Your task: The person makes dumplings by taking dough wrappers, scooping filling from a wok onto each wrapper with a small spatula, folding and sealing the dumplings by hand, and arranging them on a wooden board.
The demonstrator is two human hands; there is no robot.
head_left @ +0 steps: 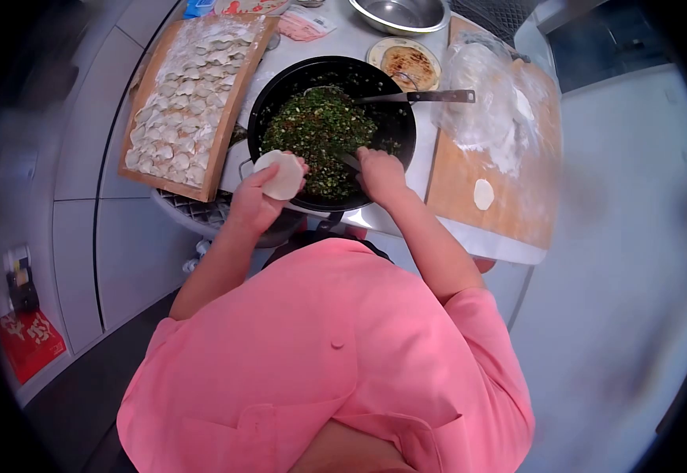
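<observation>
A round dumpling wrapper (283, 178) lies across my left hand (257, 201), the thumb resting on it at the near left of a black pan (400, 134). Chopped green filling (320, 130) is heaped in the pan. My right hand (381, 175) is closed around a utensil (350, 162) over the pan's near right side. Only a short flat metallic piece of it shows, dipping toward the filling, so its exact kind is hidden. A second utensil with a dark handle (442, 96) leans across the pan's right rim.
Rows of floured dumplings (186, 102) fill a wooden board (212, 169) at left. At right, another wooden board (454, 177) bears one wrapper (483, 194) and dough under clear plastic (477, 75). Behind the pan stand a plate with a browned flatbread (408, 65) and a metal bowl (403, 12).
</observation>
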